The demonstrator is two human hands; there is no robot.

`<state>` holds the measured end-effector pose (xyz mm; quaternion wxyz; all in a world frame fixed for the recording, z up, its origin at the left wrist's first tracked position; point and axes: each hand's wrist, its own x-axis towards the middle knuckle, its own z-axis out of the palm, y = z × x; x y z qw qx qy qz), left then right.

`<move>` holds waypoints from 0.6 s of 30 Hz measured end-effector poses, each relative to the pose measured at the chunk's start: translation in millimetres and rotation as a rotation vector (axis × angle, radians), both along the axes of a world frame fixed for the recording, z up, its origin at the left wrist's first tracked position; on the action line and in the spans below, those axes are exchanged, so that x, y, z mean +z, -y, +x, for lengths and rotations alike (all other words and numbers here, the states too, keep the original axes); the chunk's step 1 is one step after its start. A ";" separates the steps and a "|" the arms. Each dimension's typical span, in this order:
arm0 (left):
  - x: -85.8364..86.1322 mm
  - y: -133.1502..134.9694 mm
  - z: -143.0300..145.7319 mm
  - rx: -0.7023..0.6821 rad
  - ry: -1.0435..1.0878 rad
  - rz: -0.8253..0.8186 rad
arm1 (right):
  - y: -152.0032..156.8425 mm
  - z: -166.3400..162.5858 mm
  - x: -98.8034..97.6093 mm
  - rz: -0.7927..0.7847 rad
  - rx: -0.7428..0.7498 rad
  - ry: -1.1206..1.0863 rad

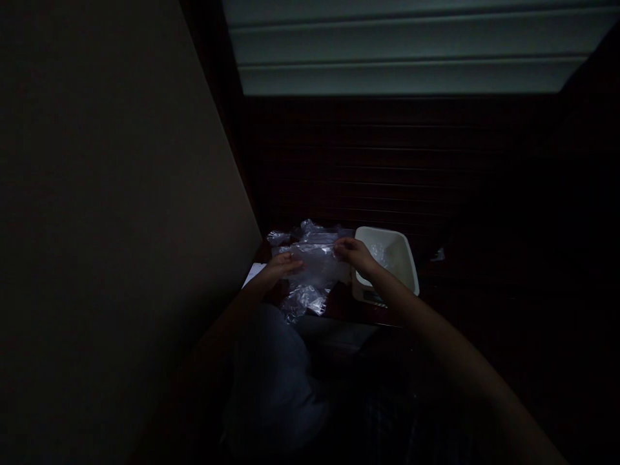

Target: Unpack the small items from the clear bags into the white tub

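A clear plastic bag [316,266] is stretched between my two hands above a low dark surface. My left hand [285,266] is closed on its left edge. At its upper right corner my right hand [354,253] pinches the plastic, close to the rim of a white plastic basin [411,261]. Crumpled clear plastic [306,299] lies just below the bag, and more plastic wrapping [312,227] lies behind it. The scene is very dark, so fine details of the bag are lost.
Some clear plastic [378,253] sits inside the basin. A white paper-like piece [254,272] lies by my left wrist. A pale wall [121,161] rises on the left, and dark slatted panelling [387,168] stands behind. A small pale scrap [438,254] shows right of the basin.
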<state>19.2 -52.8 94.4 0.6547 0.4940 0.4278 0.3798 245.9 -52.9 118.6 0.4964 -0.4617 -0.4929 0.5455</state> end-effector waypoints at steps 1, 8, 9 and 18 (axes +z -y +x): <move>-0.3 -0.4 -0.6 0.003 -0.006 0.001 | -1.4 0.4 -0.4 -0.004 -0.011 -0.014; -2.1 -6.8 -1.8 0.102 0.102 0.039 | -3.9 -1.6 -1.1 -0.038 0.015 -0.024; -3.0 -7.7 -2.1 0.101 0.130 0.033 | -3.0 -2.2 -2.0 -0.041 0.028 -0.021; 0.3 -6.3 -4.1 0.141 0.255 0.017 | 3.7 -8.2 -9.6 -0.066 0.074 0.088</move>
